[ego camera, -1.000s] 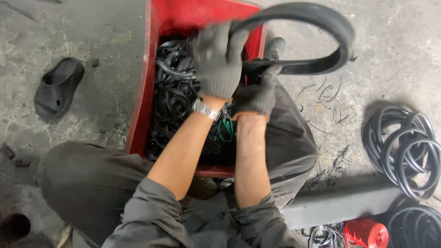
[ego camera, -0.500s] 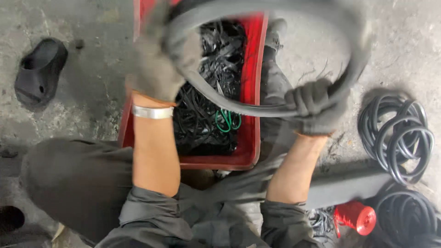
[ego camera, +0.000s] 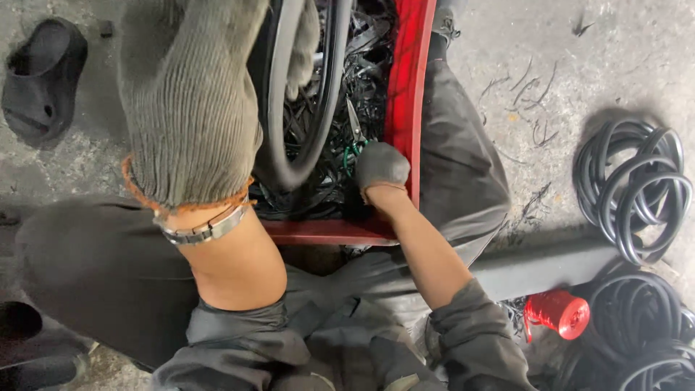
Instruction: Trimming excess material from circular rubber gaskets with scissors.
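My left hand [ego camera: 190,94], in a grey knit glove, is raised close to the camera and grips a thick black rubber ring [ego camera: 297,152] that hangs down over the red crate [ego camera: 407,94]. A metal watch band sits on that wrist. My right hand [ego camera: 381,168], also gloved, reaches down into the crate's right side among black rubber scraps [ego camera: 362,80], next to scissors with green handles [ego camera: 353,137]. Whether it grips anything is hidden.
A black sandal [ego camera: 40,76] lies on the concrete at upper left. Coiled black rubber rings [ego camera: 637,185] are stacked at right, more at lower right [ego camera: 637,318]. A red spool [ego camera: 557,313] lies beside a grey bar [ego camera: 550,264]. My knees flank the crate.
My left hand has lifted the rubber ring up toward the camera. My right hand let go of the ring and dropped into the crate near the scissors.
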